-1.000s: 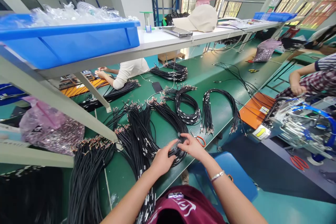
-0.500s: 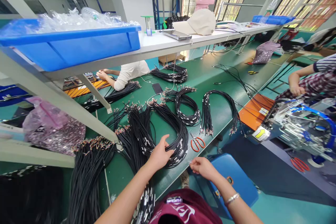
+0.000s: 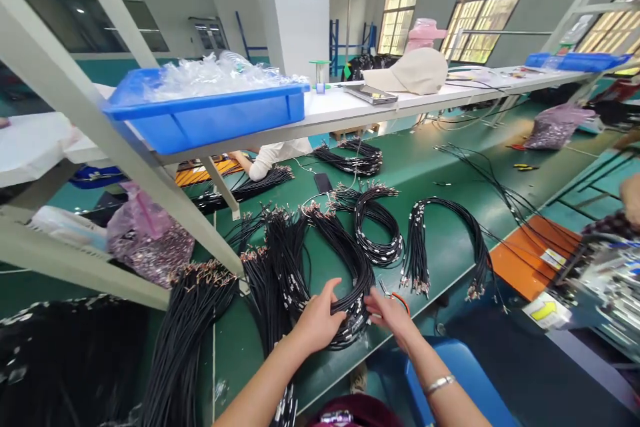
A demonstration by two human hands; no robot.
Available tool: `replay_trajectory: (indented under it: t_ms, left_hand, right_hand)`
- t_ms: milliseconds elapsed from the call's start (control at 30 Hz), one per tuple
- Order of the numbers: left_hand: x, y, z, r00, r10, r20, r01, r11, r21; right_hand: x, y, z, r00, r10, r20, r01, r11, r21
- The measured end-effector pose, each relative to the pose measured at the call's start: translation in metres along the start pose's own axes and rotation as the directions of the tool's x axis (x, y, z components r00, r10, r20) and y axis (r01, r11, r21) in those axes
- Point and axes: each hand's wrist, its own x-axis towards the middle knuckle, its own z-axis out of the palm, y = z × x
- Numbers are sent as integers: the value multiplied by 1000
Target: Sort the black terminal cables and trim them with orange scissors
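Observation:
A curved bundle of black cables (image 3: pixel 356 260) with bare copper-coloured ends and white tags lies on the green table. My left hand (image 3: pixel 320 321) is at its near left side, thumb and forefinger spread apart over the cables; its other fingers are partly hidden. At the bundle's right edge, my right hand (image 3: pixel 387 312) reaches in with fingers stretched out, seemingly touching the outer cables. Red-handled cutters (image 3: pixel 403 303) lie partly hidden behind the right hand. Left of my left hand are more cable bundles (image 3: pixel 285 253), laid lengthwise.
Further coils (image 3: pixel 377 230) and an arched bundle (image 3: pixel 455 210) lie beyond. A shelf post (image 3: pixel 165 200) slants down at left beneath a blue tray (image 3: pixel 220 121) of clear plastic pieces. A blue stool (image 3: pixel 450 373) stands below the table edge. Another person's sleeve (image 3: pixel 280 155) shows across the table.
My right hand has moved left from beyond the table edge to the bundle, its fingers extending. My left hand stays by the same bundle. The view has shifted, so things appear further right.

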Motion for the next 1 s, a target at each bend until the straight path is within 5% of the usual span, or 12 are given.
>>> replay_trajectory:
  t_ms: [133, 233, 300, 333, 367, 400, 500, 533, 600, 733, 833, 1000]
  left_hand:
    - [-8, 3, 2, 1000, 4, -16, -4, 1000, 5]
    - [-31, -8, 6, 955, -6, -296, -13, 998, -62]
    - [-50, -21, 9, 795, -206, -571, 70, 965, -251]
    - [-57, -27, 11, 688, -391, -611, 131, 895, -425]
    - [-63, -32, 12, 603, -582, -546, 173, 763, -623]
    - [-64, -35, 12, 572, -722, -389, 185, 575, -797]
    - [-46, -37, 4, 717, -686, 122, 140, -30, -990]
    - [-34, -36, -1, 771, -609, 185, 111, -158, -981]
    - [-8, -35, -16, 787, -580, 208, 41, -287, -957]
    - [26, -32, -54, 810, -564, 160, -11, -288, -958]
    - [22, -19, -73, 859, -496, 122, -7, -250, -968]
    - [-18, -13, -55, 869, -493, 44, -13, -111, -994]
  right_hand:
    - [37, -33, 35, 996, 73, 51, -86, 936, 342]
    - [54, -54, 54, 984, 144, 102, -176, 853, 492]
    - [54, -64, 61, 973, 175, 152, -230, 795, 561]
    - [51, -69, 64, 968, 182, 173, -250, 768, 590]
    - [47, -74, 66, 964, 185, 193, -265, 743, 615]
    - [43, -79, 69, 960, 185, 211, -278, 719, 637]
    - [31, -96, 82, 948, 179, 263, -313, 668, 675]
    - [28, -103, 87, 944, 173, 279, -322, 658, 681]
    - [20, -115, 95, 941, 154, 303, -328, 646, 689]
    - [-5, -138, 96, 950, 54, 307, -257, 690, 676]
    - [-30, -143, 80, 949, -43, 313, -164, 780, 603]
    - [-38, -109, 47, 971, 29, 236, -132, 891, 435]
